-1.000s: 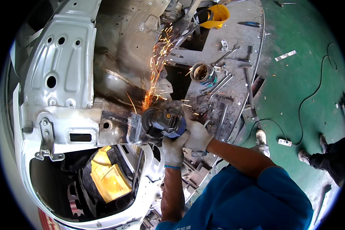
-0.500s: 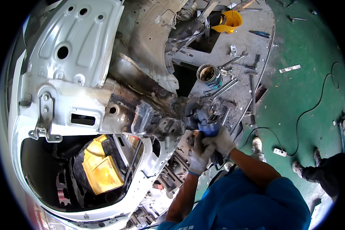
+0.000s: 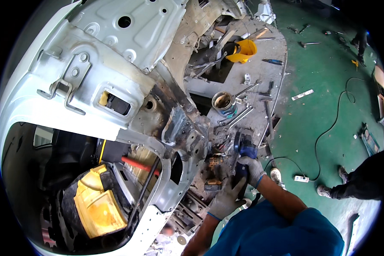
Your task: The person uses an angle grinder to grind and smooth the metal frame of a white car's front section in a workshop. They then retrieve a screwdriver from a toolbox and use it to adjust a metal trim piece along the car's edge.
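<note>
A blue and black angle grinder (image 3: 246, 149) is gripped by my right hand (image 3: 255, 170), which wears a light grey glove. Its head lies over the metal bench, apart from the car body. My left hand (image 3: 226, 199), gloved too, is at the grinder's rear end with its thumb and fingers spread; whether they touch the tool is hard to tell. Left of the grinder is the scorched, bare-metal end of the pale car body (image 3: 192, 147). An orange and black cordless power tool (image 3: 214, 168) lies between them.
An open tin (image 3: 224, 104), wrenches (image 3: 242, 116) and a yellow container (image 3: 245, 51) stand or lie on the bench (image 3: 260, 70). A black cable (image 3: 333, 132) and a white power strip (image 3: 301, 178) lie on the green floor. Another person's legs (image 3: 358, 179) are at the right.
The grinder has come away from the scorched car end, towards me and to the right. My left hand's fingers have spread at its rear. The view has shifted too.
</note>
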`<state>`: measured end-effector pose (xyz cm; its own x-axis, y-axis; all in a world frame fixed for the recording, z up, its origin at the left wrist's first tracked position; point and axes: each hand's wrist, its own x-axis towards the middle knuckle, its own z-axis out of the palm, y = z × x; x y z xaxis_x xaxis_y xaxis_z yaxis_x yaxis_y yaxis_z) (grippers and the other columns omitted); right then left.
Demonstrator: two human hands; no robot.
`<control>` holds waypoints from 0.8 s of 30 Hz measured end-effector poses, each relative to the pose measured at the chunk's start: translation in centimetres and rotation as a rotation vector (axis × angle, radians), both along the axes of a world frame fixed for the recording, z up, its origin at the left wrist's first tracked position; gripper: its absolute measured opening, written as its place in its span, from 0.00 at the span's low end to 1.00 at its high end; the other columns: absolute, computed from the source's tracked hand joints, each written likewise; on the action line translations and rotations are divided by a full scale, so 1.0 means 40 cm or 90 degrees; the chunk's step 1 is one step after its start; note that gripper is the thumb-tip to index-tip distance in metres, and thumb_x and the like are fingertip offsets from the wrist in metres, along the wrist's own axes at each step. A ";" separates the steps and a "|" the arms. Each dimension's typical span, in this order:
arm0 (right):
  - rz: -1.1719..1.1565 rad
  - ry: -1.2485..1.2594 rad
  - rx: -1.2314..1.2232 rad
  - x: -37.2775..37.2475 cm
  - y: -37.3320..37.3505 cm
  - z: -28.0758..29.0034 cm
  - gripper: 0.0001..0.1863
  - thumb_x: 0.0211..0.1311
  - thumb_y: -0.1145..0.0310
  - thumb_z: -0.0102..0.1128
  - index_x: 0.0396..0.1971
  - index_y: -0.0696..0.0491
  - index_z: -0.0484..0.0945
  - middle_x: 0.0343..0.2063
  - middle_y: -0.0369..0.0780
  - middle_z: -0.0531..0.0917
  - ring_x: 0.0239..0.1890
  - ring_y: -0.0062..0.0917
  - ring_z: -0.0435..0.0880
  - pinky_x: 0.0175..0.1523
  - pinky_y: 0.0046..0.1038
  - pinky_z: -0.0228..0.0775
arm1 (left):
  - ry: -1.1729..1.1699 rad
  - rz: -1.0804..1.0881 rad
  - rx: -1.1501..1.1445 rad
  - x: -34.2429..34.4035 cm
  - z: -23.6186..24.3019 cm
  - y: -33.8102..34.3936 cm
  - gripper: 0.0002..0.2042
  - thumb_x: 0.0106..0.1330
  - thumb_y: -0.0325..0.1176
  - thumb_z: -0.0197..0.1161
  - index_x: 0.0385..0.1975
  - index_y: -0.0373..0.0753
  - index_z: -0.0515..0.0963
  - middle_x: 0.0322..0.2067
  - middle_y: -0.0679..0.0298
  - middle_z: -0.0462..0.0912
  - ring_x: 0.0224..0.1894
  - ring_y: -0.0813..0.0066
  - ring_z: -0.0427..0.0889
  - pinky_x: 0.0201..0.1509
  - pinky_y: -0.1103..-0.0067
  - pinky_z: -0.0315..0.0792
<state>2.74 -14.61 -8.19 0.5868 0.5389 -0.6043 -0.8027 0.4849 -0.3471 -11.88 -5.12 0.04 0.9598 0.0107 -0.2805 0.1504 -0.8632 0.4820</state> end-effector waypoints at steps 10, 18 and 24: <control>-0.079 -0.039 -0.060 -0.125 0.001 -0.066 0.10 0.53 0.71 0.67 0.34 0.57 0.80 0.27 0.42 0.83 0.28 0.35 0.84 0.38 0.38 0.82 | 0.013 -0.200 0.059 -0.090 -0.022 0.088 0.37 0.63 0.38 0.70 0.74 0.54 0.63 0.66 0.32 0.64 0.55 0.33 0.80 0.53 0.56 0.80; -0.100 0.112 -0.099 -0.222 -0.032 -0.197 0.14 0.51 0.70 0.71 0.37 0.58 0.80 0.27 0.40 0.81 0.26 0.31 0.82 0.33 0.36 0.79 | 0.066 -0.047 -0.225 -0.150 -0.166 0.099 0.35 0.62 0.39 0.73 0.68 0.34 0.66 0.59 0.46 0.77 0.55 0.53 0.83 0.60 0.67 0.77; 0.005 0.122 -0.156 -0.213 -0.068 -0.242 0.17 0.50 0.71 0.72 0.40 0.57 0.81 0.31 0.40 0.83 0.32 0.32 0.84 0.41 0.36 0.80 | 0.466 0.441 -0.780 -0.064 -0.367 0.045 0.20 0.64 0.34 0.71 0.50 0.28 0.78 0.41 0.55 0.86 0.39 0.65 0.88 0.45 0.72 0.83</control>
<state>-5.78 -17.33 -17.88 0.4460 0.3670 -0.8163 -0.8681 0.3996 -0.2945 -14.45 -3.32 -14.65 0.5246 -0.2008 -0.8273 0.8354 0.3087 0.4548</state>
